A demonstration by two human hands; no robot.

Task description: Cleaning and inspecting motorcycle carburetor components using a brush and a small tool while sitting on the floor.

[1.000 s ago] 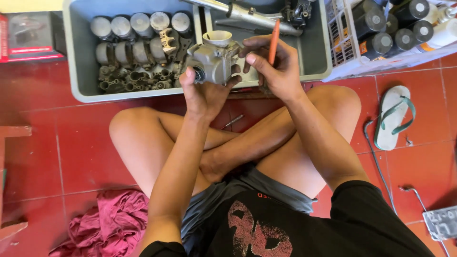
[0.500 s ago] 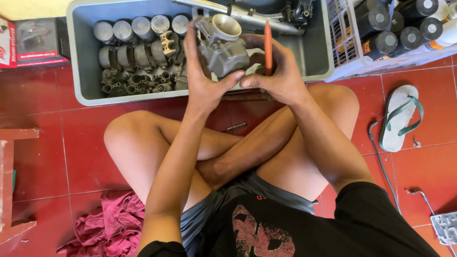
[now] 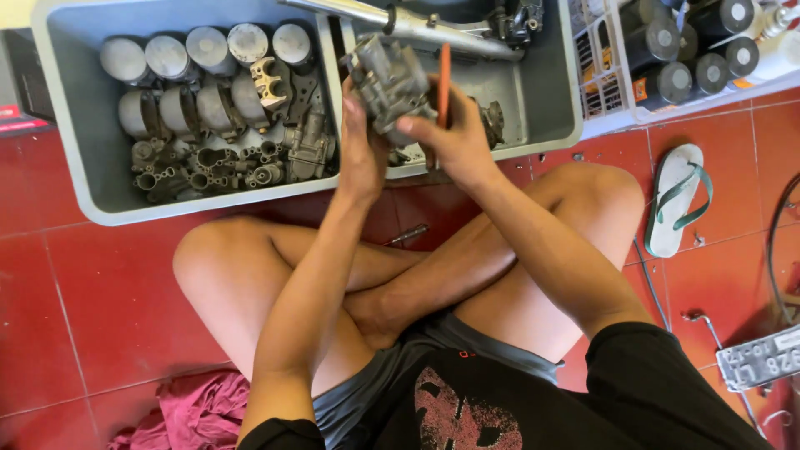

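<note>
We're sitting cross-legged on a red tiled floor [image 3: 100, 317] with pale grout lines. Our left hand [image 3: 360, 154] is clamped round the underside of a grey metal carburetor [image 3: 388, 83], held up over the edge of the right grey plastic bin [image 3: 550, 92]. Our right hand [image 3: 454, 137] steadies the carburetor with the thumb and pinches an orange-handled tool [image 3: 444, 79] upright. 2 bins sit side by side; the left bin [image 3: 75, 158] holds metal cylinders and small cast parts. A white crate [image 3: 600, 92] of black canisters stands at the far right. A green-strapped sandal [image 3: 677, 200] lies by our right knee, a crumpled pink rag [image 3: 187, 412] by our left hip.
</note>
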